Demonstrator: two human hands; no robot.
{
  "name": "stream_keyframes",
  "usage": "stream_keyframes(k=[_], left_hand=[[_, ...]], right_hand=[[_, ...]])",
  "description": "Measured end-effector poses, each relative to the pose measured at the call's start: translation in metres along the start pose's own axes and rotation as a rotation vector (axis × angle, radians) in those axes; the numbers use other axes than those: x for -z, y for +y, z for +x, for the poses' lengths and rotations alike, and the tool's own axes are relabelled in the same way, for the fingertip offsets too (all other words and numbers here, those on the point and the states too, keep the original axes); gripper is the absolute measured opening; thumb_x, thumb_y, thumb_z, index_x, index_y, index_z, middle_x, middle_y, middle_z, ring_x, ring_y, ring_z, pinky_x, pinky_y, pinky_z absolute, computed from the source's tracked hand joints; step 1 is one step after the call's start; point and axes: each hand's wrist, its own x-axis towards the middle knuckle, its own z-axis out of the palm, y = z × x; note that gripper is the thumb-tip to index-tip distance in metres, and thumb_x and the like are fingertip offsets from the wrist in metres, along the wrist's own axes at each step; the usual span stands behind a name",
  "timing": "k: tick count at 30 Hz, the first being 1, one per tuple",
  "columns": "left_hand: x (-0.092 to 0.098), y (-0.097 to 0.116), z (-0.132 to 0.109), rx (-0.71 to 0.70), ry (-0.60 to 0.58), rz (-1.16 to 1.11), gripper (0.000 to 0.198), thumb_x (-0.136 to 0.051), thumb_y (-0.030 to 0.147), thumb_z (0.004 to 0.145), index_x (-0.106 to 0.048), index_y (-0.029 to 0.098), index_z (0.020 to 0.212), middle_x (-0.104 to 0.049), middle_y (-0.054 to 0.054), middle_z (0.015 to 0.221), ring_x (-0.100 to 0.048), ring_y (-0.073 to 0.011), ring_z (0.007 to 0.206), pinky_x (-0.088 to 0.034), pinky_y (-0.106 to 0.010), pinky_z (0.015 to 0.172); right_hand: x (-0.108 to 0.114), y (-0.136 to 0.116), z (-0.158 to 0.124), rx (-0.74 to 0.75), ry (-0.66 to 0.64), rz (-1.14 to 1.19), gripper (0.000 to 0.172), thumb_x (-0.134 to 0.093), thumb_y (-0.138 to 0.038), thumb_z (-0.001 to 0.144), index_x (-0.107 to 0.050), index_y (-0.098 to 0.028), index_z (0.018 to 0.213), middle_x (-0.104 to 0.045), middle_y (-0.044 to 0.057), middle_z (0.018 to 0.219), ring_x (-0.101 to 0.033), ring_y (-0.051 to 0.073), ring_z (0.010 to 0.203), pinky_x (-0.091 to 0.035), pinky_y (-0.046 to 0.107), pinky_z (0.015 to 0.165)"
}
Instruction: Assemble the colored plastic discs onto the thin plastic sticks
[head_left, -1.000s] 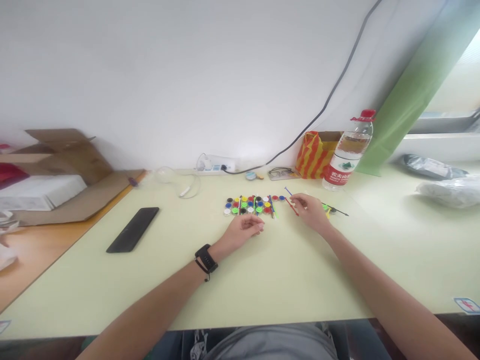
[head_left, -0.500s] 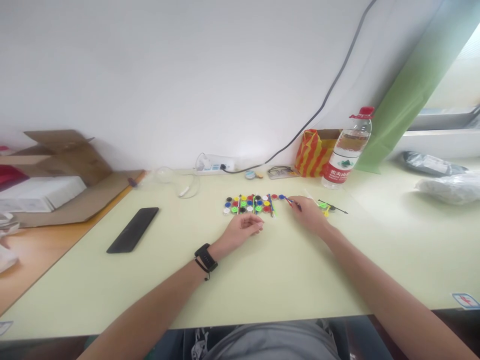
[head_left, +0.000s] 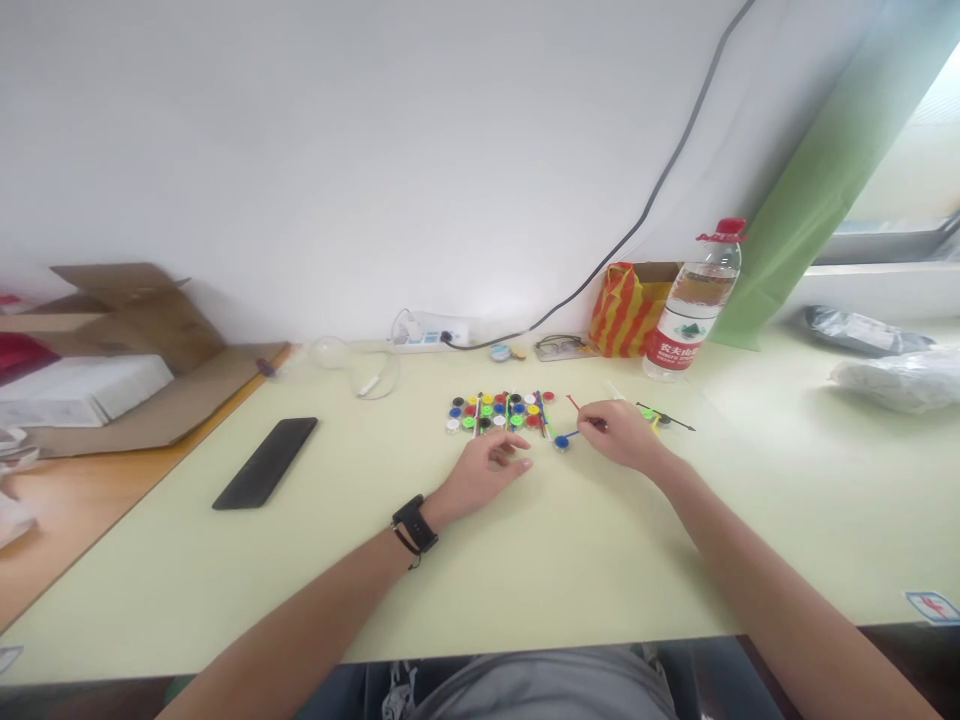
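A cluster of small coloured round caps with thin sticks laid across it sits on the pale green table. My right hand is closed in a pinch on thin sticks, a blue one and a red one. The blue stick's tip touches a single blue cap lying apart from the cluster. My left hand rests on the table just below the cluster, fingers loosely curled, nothing visible in them. More sticks and a green piece lie right of my right hand.
A black phone lies at left. A water bottle, a striped bag, glasses and a power strip with cable stand along the wall. Cardboard boxes sit far left, plastic bags far right.
My right hand pulled back toward me from the cluster's right end, and a blue cap now lies apart from the cluster at the stick's tip. My left hand barely shifted.
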Motion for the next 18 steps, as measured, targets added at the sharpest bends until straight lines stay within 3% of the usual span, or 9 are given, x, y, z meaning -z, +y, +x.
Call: stream_keyframes(k=[7,11,18], left_hand=[[-0.002,0.007,-0.007,-0.163,-0.092,0.225,0.044,-0.077,0.045,0.087,-0.071,0.025,0.126,-0.066,-0.011,0.122,-0.061,-0.0261,0.111,-0.051,-0.039,0.097],[-0.003,0.004,-0.005,-0.227,-0.146,0.232,0.031,-0.071,0.038,0.093,-0.073,0.026,0.123,-0.068,-0.010,0.118,-0.060,-0.0261,0.114,-0.047,-0.042,0.104],[0.000,0.001,-0.003,-0.224,-0.163,0.229,0.022,-0.068,0.037,0.095,-0.075,0.025,0.111,-0.068,-0.009,0.113,-0.062,-0.0247,0.109,-0.047,-0.038,0.101]], right_hand=[[-0.007,-0.034,-0.010,0.166,-0.144,0.196,0.019,-0.051,-0.014,0.080,-0.067,-0.022,0.072,-0.069,0.001,0.070,-0.057,0.016,0.064,-0.039,0.028,0.065],[-0.012,-0.047,-0.015,0.192,-0.203,0.293,0.020,-0.051,-0.013,0.082,-0.069,-0.022,0.080,-0.072,0.002,0.078,-0.059,0.016,0.068,-0.040,0.027,0.064],[-0.015,-0.053,-0.017,0.167,-0.308,0.411,0.021,-0.050,-0.015,0.086,-0.069,-0.022,0.084,-0.068,-0.001,0.076,-0.053,0.014,0.066,-0.038,0.026,0.062]])
